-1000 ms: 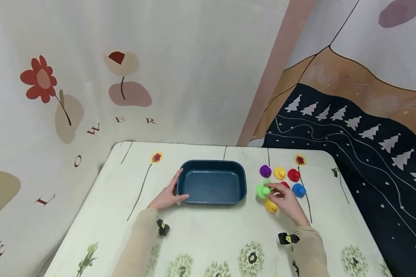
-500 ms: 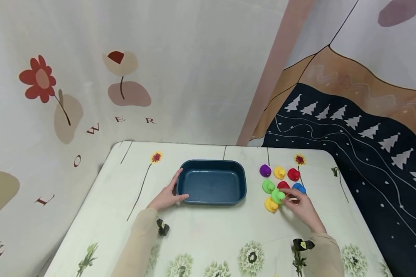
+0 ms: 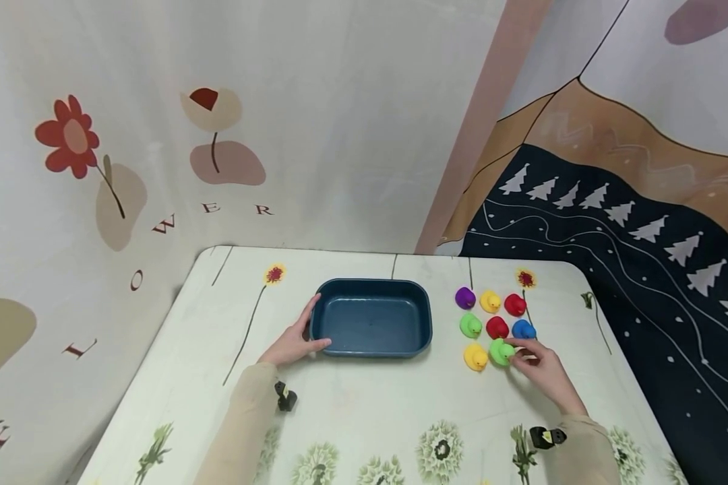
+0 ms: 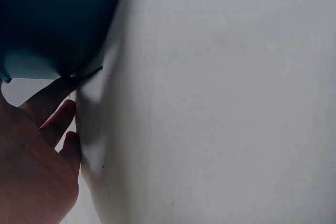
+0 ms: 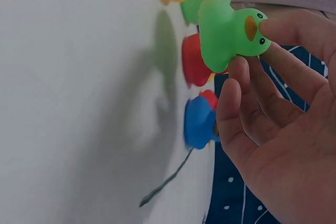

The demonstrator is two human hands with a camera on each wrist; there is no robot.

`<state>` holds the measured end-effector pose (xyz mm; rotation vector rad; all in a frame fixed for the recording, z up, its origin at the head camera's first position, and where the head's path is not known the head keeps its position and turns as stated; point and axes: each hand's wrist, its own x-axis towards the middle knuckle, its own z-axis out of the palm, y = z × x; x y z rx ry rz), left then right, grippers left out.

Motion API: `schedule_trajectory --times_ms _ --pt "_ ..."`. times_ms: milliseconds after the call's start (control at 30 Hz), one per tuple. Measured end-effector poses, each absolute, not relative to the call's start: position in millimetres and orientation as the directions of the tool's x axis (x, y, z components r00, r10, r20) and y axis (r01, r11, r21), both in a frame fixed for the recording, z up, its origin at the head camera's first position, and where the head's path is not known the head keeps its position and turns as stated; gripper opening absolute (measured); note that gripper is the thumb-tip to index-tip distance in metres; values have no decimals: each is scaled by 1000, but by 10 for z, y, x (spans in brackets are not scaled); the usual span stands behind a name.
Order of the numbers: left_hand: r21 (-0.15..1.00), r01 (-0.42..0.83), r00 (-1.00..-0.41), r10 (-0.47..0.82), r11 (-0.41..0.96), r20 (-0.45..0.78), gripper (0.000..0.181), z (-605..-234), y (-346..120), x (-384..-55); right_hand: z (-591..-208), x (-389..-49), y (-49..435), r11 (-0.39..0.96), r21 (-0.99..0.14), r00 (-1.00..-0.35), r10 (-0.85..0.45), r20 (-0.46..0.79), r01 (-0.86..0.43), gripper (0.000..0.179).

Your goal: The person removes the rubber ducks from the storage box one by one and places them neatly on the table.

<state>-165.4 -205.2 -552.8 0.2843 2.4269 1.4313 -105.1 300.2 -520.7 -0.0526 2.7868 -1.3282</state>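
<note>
A dark blue rectangular plastic basin [image 3: 370, 353] stands on the table in the head view. My left hand [image 3: 292, 343] holds its left end, thumb at the near corner and fingers along the side. In the left wrist view, the basin [image 4: 52, 30] fills the upper left above the hand's fingers. My right hand [image 3: 542, 369] pinches a green rubber duck [image 3: 501, 351] by its head, between thumb and fingertips. The duck [image 5: 226, 38] is off the table in the right wrist view, its shadow apart from it. Left of it sits a yellow duck [image 3: 476, 357].
Behind the held duck are a second green duck [image 3: 470, 325], a red duck [image 3: 497, 328] and a blue duck [image 3: 524, 329]. Farther back stand a purple duck [image 3: 465, 298], another yellow duck [image 3: 490, 301] and another red duck [image 3: 515, 304]. A flower-print cloth [image 3: 364, 411] covers the table.
My right hand has carried the green duck to the right and nearer, from beside the other green duck to right of the front yellow one. The left hand and basin stay in place.
</note>
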Motion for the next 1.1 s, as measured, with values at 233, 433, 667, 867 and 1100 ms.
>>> schedule_trajectory --times_ms 233,433,667,867,1100 --pt "865 30 -935 320 501 -154 98 -5535 -2052 -1667 -5286 -1024 3058 643 -766 -997 -52 -58 11 34" --pt "859 28 -932 323 512 -162 99 -5530 -2043 -1674 -5320 -993 3084 642 -766 -996 -42 -81 35 33" --pt "859 43 -933 329 510 -149 99 -5544 -2051 -1695 -5376 -944 3091 626 -775 -992 -21 -125 85 36" --pt "857 37 -928 335 514 -161 99 -5521 -2064 -1693 -5391 -918 3065 616 -782 -991 -10 -130 96 37" --pt "840 99 -932 345 534 -110 102 -5528 -2087 -1632 -5291 -892 3108 667 -744 -993 -53 -107 44 37"
